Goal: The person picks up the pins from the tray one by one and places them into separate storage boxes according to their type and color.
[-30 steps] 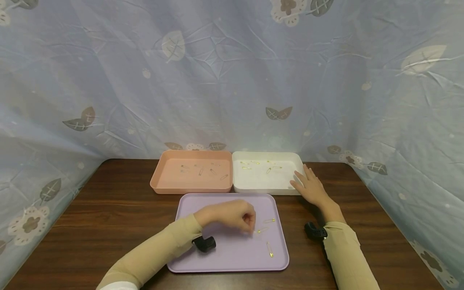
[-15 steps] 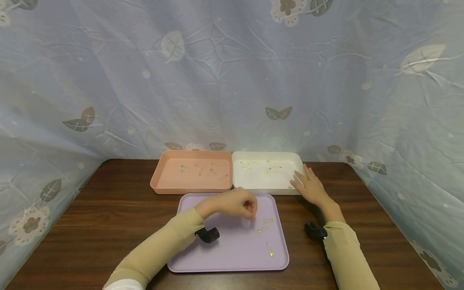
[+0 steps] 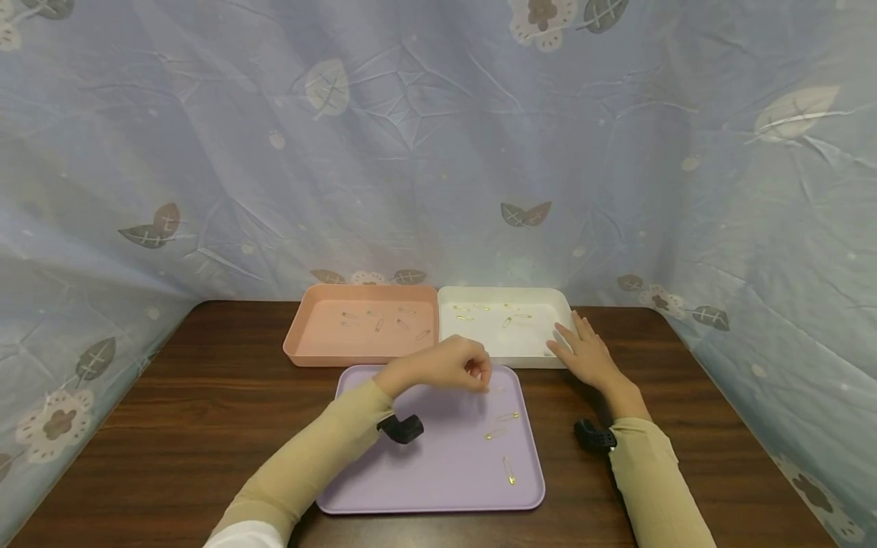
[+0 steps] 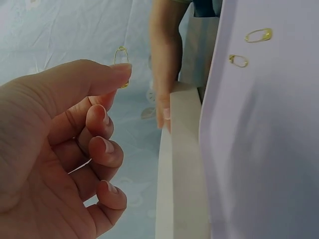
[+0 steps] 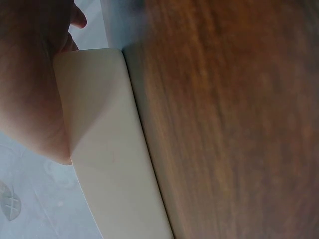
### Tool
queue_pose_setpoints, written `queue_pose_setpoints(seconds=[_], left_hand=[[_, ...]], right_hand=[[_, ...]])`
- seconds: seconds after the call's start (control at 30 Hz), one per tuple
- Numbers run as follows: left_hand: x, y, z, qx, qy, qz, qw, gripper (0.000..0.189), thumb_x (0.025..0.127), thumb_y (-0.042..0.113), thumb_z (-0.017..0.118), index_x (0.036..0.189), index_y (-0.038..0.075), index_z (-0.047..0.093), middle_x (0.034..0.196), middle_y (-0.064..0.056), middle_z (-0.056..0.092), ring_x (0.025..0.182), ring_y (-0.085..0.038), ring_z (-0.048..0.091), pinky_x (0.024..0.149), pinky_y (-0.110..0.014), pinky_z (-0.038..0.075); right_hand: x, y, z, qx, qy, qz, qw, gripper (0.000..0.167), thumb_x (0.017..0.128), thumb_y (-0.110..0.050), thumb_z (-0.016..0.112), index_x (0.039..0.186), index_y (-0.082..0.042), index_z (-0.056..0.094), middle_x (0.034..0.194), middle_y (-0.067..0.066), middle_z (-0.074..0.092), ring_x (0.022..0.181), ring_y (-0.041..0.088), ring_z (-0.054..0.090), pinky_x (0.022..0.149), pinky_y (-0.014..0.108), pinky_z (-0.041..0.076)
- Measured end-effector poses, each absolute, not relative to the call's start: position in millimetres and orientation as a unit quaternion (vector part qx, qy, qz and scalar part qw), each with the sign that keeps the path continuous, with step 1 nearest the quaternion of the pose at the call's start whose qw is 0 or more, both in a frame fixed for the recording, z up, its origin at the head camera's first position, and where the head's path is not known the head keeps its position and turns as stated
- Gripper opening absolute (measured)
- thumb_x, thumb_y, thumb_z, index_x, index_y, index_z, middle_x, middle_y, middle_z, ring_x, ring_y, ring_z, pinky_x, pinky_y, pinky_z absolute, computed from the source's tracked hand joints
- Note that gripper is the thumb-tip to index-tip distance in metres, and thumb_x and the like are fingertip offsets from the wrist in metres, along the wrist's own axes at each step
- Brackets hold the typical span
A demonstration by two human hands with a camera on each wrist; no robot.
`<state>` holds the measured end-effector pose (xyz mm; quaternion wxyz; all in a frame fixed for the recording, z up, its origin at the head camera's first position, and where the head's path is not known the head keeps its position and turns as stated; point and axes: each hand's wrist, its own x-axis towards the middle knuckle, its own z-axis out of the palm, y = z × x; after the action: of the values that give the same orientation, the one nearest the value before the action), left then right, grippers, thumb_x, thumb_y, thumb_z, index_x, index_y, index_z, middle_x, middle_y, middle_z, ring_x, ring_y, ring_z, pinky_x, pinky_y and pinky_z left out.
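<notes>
Soft, even light fills the head view, brightest on the white tray (image 3: 507, 335), with a glow on the curtain (image 3: 438, 152) just behind it. Shadows on the wooden table (image 3: 205, 396) are faint. The head view bows at its edges. Left wrist view: the gold safety pin (image 4: 121, 67) is fairly sharp, the lilac tray (image 4: 264, 139) soft. Right wrist view is blurred throughout, with the tabletop's grain smeared.
</notes>
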<state>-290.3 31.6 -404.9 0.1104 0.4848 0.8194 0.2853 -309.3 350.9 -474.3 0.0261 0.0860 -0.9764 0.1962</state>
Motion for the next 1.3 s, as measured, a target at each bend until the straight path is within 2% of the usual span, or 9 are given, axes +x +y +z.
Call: queue_pose_setpoints(seconds=[0.7,1.3], left_hand=[[-323,51,-395,0.455,0.838,0.298,0.052,0.011,0.086,0.019,0.073,0.079,0.016,0.065,0.07,0.007,0.052,0.07,-0.006,0.047,0.065,-0.018,0.038],[-352,64,-397,0.38,0.854,0.354,0.036,0.009,0.087,0.019,0.073,0.082,0.014,0.068,0.069,0.005,0.051,0.066,-0.008,0.045,0.061,-0.019,0.037]], right_hand=[[-310,352,-476,0.082,-0.977,0.194,0.025,0.067,0.101,-0.049,0.04,0.149,-0.002,0.036,0.16,0.029,0.006,0.146,0.052,0.007,0.112,0.072,0.011],[-312,353,-478,0.084,-0.978,0.19,0.029,0.067,0.101,-0.049,0.04,0.148,-0.002,0.037,0.16,0.029,0.007,0.146,0.052,0.008,0.112,0.072,0.012]])
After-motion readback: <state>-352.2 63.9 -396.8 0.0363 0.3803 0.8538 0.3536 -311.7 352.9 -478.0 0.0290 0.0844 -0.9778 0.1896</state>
